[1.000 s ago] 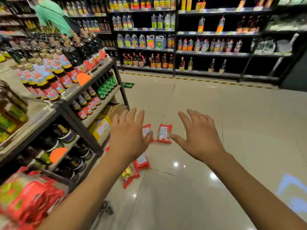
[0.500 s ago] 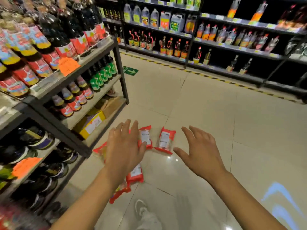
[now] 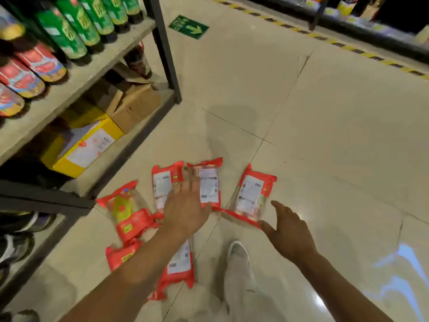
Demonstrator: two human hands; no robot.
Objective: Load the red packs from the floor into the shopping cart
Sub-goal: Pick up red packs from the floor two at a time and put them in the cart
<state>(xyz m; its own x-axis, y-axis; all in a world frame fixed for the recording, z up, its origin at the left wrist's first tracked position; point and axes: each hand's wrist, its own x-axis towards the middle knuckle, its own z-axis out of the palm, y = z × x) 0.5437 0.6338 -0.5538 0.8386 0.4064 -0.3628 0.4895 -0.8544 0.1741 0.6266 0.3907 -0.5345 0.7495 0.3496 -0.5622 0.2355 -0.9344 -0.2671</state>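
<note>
- Red packs (image 3: pixel 209 184): six are visible, all lying flat on the tiled floor (image 3: pixel 325 135) just beside the foot of a shelf rack (image 3: pixel 163 54).
- Far row: three packs lie side by side with white printed labels facing up. The left pack (image 3: pixel 161 182) and middle pack nearly touch; the right pack (image 3: pixel 251 196) lies slightly apart and tilted.
- Near group: one pack (image 3: pixel 125 210) lies printed side up to the left. A second (image 3: pixel 120 254) lies nearer the person. A third (image 3: pixel 178 268) is partly hidden beneath the left forearm.
- Left grip (image 3: pixel 185 205): spread flat, palm down, fingers straight, positioned over the left and middle packs of the far row. It pinches nothing. Contact with the packs cannot be determined.
- Right grip (image 3: pixel 287 233): spread, fingers apart, holding nothing. The thumb is just beside the near edge of the right pack; contact cannot be determined.
- A light shoe (image 3: pixel 236 252) and trouser leg stand on the floor between the two forearms.
- Lowest rack level: a yellow carton (image 3: pixel 86 145) and brown cardboard boxes (image 3: pixel 132 101).
- Level above: green-labelled bottles (image 3: pixel 69 31) and red-labelled bottles (image 3: pixel 34 63).
- Floor markings: a green arrow sign (image 3: pixel 188 26) beyond the rack post; yellow-and-black striped tape (image 3: pixel 348 46) along the far shelving.
</note>
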